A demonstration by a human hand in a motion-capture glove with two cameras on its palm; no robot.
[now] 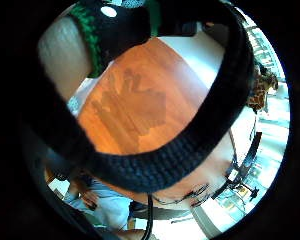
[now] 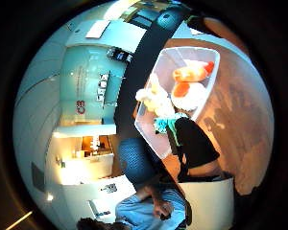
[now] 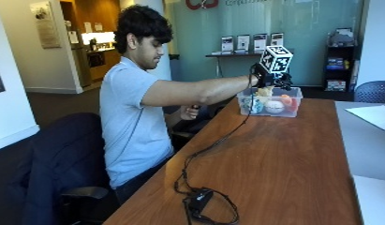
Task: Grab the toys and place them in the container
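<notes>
1. We see a long wooden table point(image 3: 285, 159) running away from the camera, in a room with a glass wall and a shelf of framed items behind its far end.
2. The clear container point(image 3: 271, 102) stands on the table near that far end, and we take it as our landmark.
3. Inside the container we make out several toys: an orange toy point(image 2: 193, 72), a white ball with an orange patch point(image 2: 188, 93), and a pale yellow plush toy point(image 2: 156, 98) at the rim nearest the person.
4. The gloved right hand point(image 3: 268, 77) hangs just above the container's near rim, arm stretched straight out from the shoulder.
5. We cannot tell whether the grip is spread or pinching the plush toy; in the thumb-side palm view a gloved finger lies beside that toy, but contact is hidden.
6. Nearer the camera than the container, a black cable point(image 3: 217, 140) trails along the table to a small black box point(image 3: 197, 199) near the front edge.
7. To the right of the container a white sheet point(image 3: 373, 115) lies on a pale adjoining surface.
8. Between the container and the black box the wood lies bare.
9. The person sits at the table's left edge in a dark chair point(image 3: 52, 164).
</notes>
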